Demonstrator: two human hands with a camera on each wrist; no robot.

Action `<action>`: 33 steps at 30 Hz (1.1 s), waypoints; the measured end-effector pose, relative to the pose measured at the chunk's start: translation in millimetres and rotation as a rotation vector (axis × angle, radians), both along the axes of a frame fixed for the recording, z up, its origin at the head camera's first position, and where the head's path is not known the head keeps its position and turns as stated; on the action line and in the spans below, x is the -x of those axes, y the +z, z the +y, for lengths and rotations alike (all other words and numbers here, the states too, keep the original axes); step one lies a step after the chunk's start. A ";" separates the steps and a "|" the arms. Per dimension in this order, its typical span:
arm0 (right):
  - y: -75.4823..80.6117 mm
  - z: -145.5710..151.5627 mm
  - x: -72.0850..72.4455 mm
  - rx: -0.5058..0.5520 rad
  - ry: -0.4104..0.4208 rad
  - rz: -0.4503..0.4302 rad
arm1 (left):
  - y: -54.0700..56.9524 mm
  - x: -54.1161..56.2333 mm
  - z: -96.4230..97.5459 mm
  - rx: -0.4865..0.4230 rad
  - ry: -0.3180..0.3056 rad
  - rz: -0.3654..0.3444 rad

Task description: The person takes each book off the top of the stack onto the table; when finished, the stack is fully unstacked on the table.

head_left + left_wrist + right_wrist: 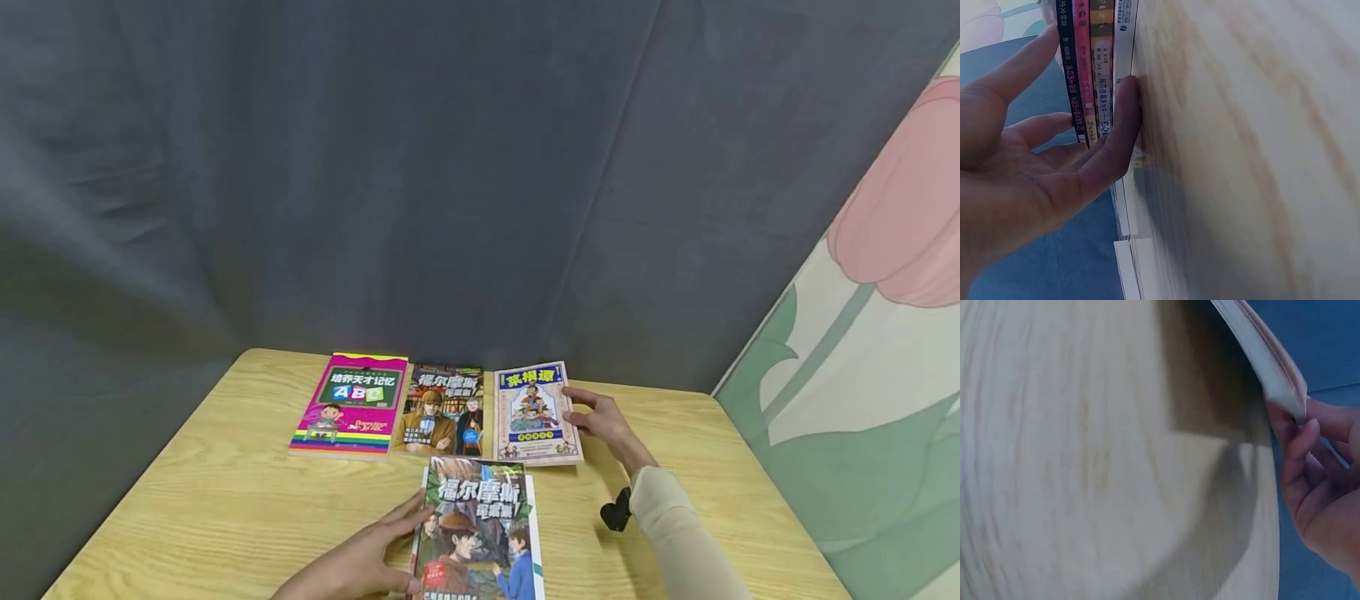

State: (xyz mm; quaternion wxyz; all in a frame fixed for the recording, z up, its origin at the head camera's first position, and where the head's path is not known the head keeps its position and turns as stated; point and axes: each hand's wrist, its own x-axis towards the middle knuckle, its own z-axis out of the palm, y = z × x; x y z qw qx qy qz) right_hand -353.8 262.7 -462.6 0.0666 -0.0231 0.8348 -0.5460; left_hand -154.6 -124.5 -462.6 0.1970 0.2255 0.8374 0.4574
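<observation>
In the head view, my right hand (600,417) pinches the right edge of a pale book with a blue-and-yellow title (536,417). The right wrist view shows that book's corner (1285,394) raised off the table between thumb and fingers. Near the front edge, my left hand (367,550) rests against the left side of a book stack, topped by an illustrated detective comic (480,533). Its fingers lie spread along the spines (1088,69) in the left wrist view, one fingertip at the top book and another down by the table.
Left of the pale book lie another detective comic (442,412) and a magenta ABC book (352,404), forming a row at the back of the wooden table (225,500). A dark curtain (420,183) hangs behind it. A small black object (617,510) sits at the right wrist.
</observation>
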 end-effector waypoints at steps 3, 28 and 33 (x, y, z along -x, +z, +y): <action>-4.1 -3.4 4.3 -0.048 -0.012 0.006 | 2.3 0.9 -0.9 -0.005 -0.007 0.001; -18.9 -21.0 -3.8 -0.510 -0.046 0.204 | 0.2 -0.9 -0.9 0.003 -0.004 -0.006; -17.2 -25.0 -12.7 -0.631 -0.079 0.287 | 1.1 -0.5 -0.4 0.008 -0.005 0.000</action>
